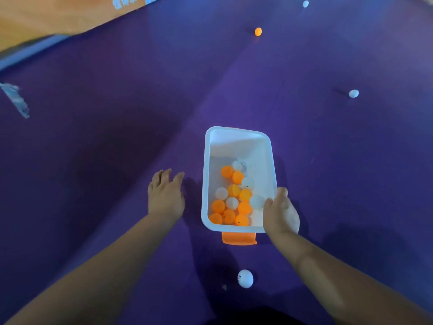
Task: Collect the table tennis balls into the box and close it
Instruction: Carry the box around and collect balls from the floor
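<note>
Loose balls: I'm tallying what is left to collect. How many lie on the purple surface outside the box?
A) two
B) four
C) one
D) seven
B: three white balls and one orange ball lie on the purple surface, outside the box.

Both bare forearms reach forward. The left hand point(166, 198) hovers palm down, fingers loosely spread and holding nothing. The right hand point(280, 213) is cupped, fingers curled, thumb raised.
</note>
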The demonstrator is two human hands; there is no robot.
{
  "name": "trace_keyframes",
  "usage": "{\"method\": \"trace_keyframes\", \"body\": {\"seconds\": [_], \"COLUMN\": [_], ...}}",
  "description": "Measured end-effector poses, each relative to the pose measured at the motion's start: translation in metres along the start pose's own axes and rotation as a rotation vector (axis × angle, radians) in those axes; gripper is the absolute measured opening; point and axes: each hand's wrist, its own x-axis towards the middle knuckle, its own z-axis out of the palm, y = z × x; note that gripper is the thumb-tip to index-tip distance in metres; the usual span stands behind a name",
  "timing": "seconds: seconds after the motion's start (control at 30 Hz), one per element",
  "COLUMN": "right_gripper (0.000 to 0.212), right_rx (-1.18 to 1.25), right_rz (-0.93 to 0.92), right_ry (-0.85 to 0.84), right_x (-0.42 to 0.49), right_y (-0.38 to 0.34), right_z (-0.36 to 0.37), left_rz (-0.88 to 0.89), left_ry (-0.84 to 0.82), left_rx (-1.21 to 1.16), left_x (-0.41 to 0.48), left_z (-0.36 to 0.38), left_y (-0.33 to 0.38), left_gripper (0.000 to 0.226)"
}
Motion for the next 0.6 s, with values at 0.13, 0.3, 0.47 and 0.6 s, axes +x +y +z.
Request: {"method": "trace_keyframes", "body": {"seconds": [0.13,0.3,0.47,0.6], "right_gripper": [0.022,0.021,0.022,0.019], "right_rx": [-0.052,-0.033,-0.042,-0.047], "right_rz": [-0.012,-0.016,-0.020,-0.017], "right_ry": [0.055,0.079,0.068,0.078], "right_x": [-0.001,-0.001,-0.001,-0.001], "right_y": [0.001,0.001,0.001,0.001], "right_z": [0.000,0.000,0.001,0.001], "left_rz": [0.005,-0.073,0.005,0.246], "left_ry": [-0.235,-0.205,0.111,0.259], "left_rx": [0.096,-0.031,-0.356,-0.610], "left_x": [-0.002,-0.005,0.003,0.001], "left_z": [0.013,0.018,-0.005,-0.038], "left_y": [-0.017,-0.027,0.011,0.061], "left_gripper": [0.063,0.060,0.042,0.041]}}
